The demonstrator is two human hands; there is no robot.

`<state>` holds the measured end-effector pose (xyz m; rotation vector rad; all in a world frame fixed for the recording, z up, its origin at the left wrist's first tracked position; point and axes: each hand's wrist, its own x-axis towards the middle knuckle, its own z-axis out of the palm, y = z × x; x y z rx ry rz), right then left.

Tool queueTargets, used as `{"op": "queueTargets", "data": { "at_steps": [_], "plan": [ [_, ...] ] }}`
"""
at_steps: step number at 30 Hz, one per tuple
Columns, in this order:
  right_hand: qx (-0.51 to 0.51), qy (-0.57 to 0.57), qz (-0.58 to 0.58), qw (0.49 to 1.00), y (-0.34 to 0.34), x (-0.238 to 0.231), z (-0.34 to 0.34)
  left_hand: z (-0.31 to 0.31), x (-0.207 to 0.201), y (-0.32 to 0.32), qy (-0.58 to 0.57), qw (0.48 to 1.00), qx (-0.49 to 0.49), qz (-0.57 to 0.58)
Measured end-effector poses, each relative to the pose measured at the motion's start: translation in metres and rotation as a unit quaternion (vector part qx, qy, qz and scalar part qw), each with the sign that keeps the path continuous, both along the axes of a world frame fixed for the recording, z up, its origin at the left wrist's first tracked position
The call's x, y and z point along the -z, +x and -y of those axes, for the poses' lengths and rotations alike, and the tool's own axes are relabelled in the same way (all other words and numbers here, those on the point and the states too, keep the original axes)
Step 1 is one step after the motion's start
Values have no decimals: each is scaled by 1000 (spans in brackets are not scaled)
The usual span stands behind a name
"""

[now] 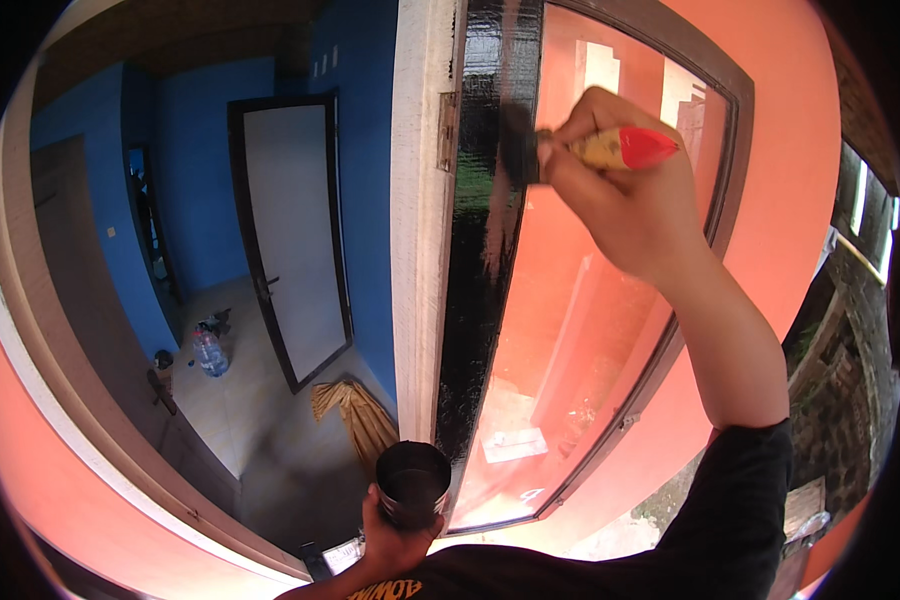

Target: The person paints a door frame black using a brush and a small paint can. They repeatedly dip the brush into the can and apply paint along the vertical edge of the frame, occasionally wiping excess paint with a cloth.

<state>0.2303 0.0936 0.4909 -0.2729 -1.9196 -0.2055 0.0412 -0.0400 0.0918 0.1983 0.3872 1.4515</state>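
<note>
My right hand is raised and closed round the handle of a paintbrush, which is yellowish with a red end. The brush's dark bristles press against the window frame, whose wide upright carries wet, glossy black paint. Brownish streaks show through the black partway down. Low in front of me, my left hand grips a paint can from below and the side. The can is dark inside; how much paint it holds I cannot tell.
Left of the frame, a pale wooden jamb borders an opening into a blue-walled room. Inside stand a white door with dark edging and a clear plastic bottle. A brown cloth lies by the jamb. Glass fills the frame.
</note>
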Motion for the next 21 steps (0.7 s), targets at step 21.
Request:
{"op": "queueTargets", "data": {
  "at_steps": [21],
  "plan": [
    [58, 252, -123, 958, -12, -144, 35, -3, -7, 1, -7, 999, -27, 41]
  ]
}}
